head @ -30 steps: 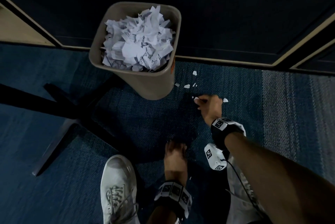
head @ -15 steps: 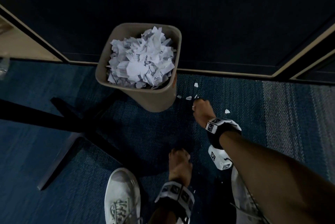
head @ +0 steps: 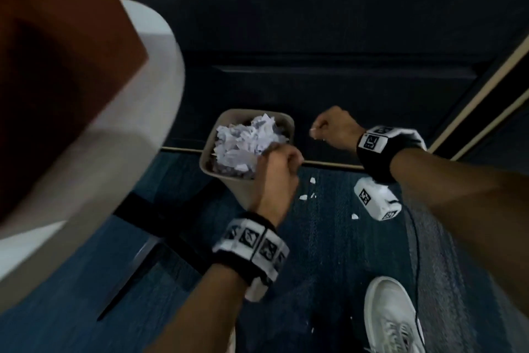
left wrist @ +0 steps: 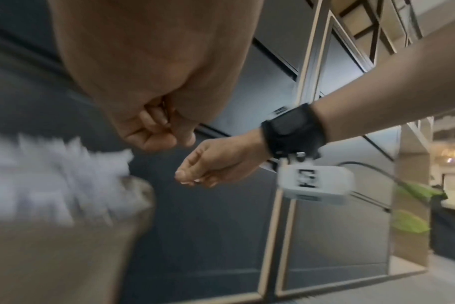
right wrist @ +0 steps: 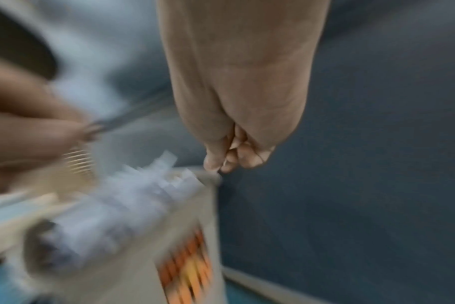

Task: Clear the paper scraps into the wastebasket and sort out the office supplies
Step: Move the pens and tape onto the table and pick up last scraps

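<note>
Head view: wastebasket (head: 289, 123) stood on the blue carpet (head: 329, 252) against a dark wall panel, packed with crumpled paper scraps (head: 246, 141). Left hand (head: 276, 172) hung over the basket's near-right rim, fingers curled in; whether it held anything couldn't be told. Right hand (head: 333, 129) was up just right of the basket, fingers curled, a bit of white showing at the fingertips. Loose scraps (head: 307, 195) lay on the carpet right of the basket. White shoe (head: 392, 321) at bottom right. Blurred table (head: 114, 152) edge filled the left.

Left wrist view: left hand (left wrist: 153, 131) fisted, contents not visible; right hand (left wrist: 208, 166) pinched thumb to fingers beside it; basket and paper blurred at lower left.

Right wrist view: right hand (right wrist: 237, 158) fingertips bunched above the wastebasket (right wrist: 208, 216) corner; heavy blur, pinched item unclear.
</note>
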Tool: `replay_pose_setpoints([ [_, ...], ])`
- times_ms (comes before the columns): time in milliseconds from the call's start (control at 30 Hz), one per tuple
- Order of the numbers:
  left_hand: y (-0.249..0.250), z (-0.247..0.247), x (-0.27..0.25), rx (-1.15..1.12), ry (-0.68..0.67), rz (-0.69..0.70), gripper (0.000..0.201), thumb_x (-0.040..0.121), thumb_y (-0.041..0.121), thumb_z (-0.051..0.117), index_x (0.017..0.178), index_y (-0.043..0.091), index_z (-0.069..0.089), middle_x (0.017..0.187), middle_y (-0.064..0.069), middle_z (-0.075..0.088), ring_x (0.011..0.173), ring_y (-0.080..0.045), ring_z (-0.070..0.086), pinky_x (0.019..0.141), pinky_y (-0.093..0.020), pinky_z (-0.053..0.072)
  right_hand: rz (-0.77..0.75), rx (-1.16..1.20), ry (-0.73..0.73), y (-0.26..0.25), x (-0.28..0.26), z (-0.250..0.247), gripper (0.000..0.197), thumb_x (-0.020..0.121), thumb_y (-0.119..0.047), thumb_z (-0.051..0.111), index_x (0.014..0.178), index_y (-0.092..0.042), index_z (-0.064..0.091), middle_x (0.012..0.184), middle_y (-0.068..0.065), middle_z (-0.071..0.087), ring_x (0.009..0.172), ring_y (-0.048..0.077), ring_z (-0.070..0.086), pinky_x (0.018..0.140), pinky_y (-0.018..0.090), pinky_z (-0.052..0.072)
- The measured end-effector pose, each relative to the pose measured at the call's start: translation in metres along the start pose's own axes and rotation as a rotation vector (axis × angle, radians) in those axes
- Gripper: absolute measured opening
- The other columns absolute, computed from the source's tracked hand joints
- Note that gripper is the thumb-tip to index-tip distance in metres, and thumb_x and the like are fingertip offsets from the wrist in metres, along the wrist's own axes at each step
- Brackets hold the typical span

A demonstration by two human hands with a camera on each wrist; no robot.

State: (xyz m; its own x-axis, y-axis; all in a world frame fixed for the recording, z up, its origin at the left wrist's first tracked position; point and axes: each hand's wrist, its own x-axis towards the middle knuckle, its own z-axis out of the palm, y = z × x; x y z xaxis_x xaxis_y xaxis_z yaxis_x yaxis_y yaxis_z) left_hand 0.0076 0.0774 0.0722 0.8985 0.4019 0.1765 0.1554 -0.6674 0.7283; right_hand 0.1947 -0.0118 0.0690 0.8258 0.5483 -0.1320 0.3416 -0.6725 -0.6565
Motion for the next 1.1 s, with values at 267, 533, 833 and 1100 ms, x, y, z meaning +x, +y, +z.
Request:
replay_pose_setpoints([
  [267, -0.040, -0.080, 0.077, 0.093, 0.125, -0.259, 0.029, 0.081, 0.002, 0.058, 0.061, 0.022, 0.066, 0.080, -0.002, 0.071, 0.077, -0.020, 0.067, 0.072, -0.032, 0.057, -0.202, 0.022, -0.156, -0.096, 0.014, 0.017, 0.005, 0.084, -0.019, 0.075, 0.084, -0.014, 0.076, 0.071, 0.000, 0.066, 0.064, 0.010, 0.060, 0.062, 0.025, 0.048],
  [533, -0.071, -0.058, 0.066, 0.061, 0.222, -0.197, 0.025, 0.085, 0.005, 0.055, 0.080, 0.029, 0.061, 0.077, 0.003, 0.062, 0.076, -0.016, 0.058, 0.074, -0.037, 0.052, -0.120, 0.084, -0.139, -0.070, 0.022, 0.012, 0.013, 0.083, 0.003, 0.067, 0.087, -0.005, 0.076, 0.072, 0.007, 0.072, 0.061, 0.013, 0.069, 0.060, 0.024, 0.059],
  [833, -0.001, 0.060, 0.052, 0.027, -0.013, 0.159, 0.012, 0.094, 0.024, 0.058, 0.091, 0.020, 0.068, 0.079, -0.004, 0.070, 0.071, -0.022, 0.065, 0.065, -0.038, 0.052, 0.134, 0.035, -0.097, 0.057, 0.002, -0.009, 0.018, 0.086, -0.017, 0.072, 0.073, -0.003, 0.073, 0.059, 0.011, 0.067, 0.047, 0.016, 0.060, 0.050, 0.027, 0.053],
  [1100, -0.125, 0.188, -0.004, 0.129, -0.452, -0.340, 0.018, 0.089, 0.008, 0.053, 0.096, 0.012, 0.070, 0.102, -0.014, 0.068, 0.097, -0.032, 0.062, 0.087, -0.046, 0.053, 0.365, -0.190, -0.346, 0.216, -0.045, 0.085, 0.022, 0.079, -0.017, 0.080, 0.091, -0.002, 0.070, 0.089, 0.009, 0.068, 0.081, 0.021, 0.065, 0.067, 0.032, 0.049],
])
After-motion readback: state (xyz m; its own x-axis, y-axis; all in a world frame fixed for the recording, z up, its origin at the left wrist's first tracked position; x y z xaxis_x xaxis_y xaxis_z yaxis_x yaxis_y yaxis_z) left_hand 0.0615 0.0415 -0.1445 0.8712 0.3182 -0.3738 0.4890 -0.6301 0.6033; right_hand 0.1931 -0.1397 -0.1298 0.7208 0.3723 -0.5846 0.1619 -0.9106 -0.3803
